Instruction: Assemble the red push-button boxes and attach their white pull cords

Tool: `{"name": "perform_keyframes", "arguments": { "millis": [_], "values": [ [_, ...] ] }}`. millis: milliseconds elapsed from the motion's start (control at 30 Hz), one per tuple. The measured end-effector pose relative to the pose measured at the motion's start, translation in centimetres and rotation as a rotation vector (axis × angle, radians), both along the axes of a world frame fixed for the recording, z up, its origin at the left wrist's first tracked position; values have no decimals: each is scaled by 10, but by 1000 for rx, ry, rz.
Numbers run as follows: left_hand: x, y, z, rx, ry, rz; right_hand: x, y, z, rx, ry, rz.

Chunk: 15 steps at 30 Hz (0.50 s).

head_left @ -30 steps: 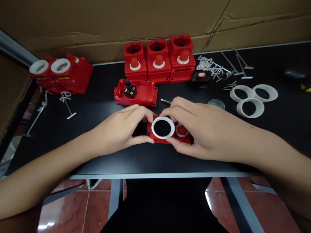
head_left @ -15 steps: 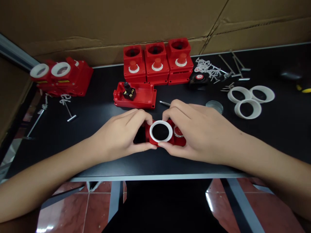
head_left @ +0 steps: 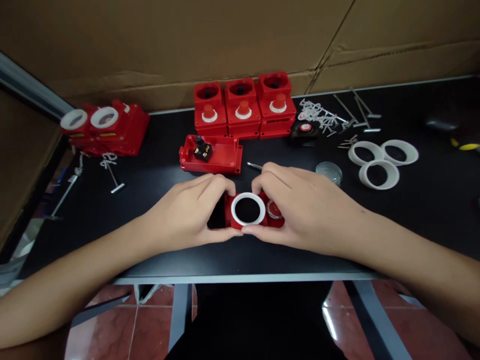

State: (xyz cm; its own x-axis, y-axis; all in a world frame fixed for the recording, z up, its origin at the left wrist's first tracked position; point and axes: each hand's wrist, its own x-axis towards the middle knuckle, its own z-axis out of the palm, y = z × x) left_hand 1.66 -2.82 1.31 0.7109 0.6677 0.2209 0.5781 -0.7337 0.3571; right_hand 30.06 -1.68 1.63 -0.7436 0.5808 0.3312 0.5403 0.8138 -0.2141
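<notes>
Between my hands is a white plastic ring (head_left: pixel 248 195), seated at the round opening of a red plastic housing (head_left: pixel 227 212). My left hand (head_left: pixel 187 210) closes on the ring's left side, forefinger at the far edge and thumb at the near edge. From the right, my right hand (head_left: pixel 307 210) pinches the same ring in the same way, its thumb tip meeting the left one. A red round button (head_left: pixel 275 209) on the housing shows partly under my right palm. Black shows through the ring.
Beyond my hands lie an open red box base (head_left: pixel 225 159) with a black switch and a screwdriver tip (head_left: pixel 255 165). Three red housings (head_left: pixel 243 125) stand behind. Loose white rings (head_left: pixel 388 182), a clear dish (head_left: pixel 329 171) and metal T-bars (head_left: pixel 371 130) lie right; assembled red boxes (head_left: pixel 131 132) stand left.
The camera view has tilted slightly, so the far things sit lower in the picture. Both hands keep the same grip on the ring, with little visible movement.
</notes>
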Motion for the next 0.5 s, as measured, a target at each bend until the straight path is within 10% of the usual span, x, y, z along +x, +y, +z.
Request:
{"name": "perform_keyframes", "arguments": {
  "millis": [233, 500],
  "values": [
    [-4, 5, 5, 25, 72, -37, 4, 4, 5, 35, 47, 7],
    [-4, 5, 7, 164, 110, -98, 48, 28, 61, 42, 57, -127]
  ]
}}
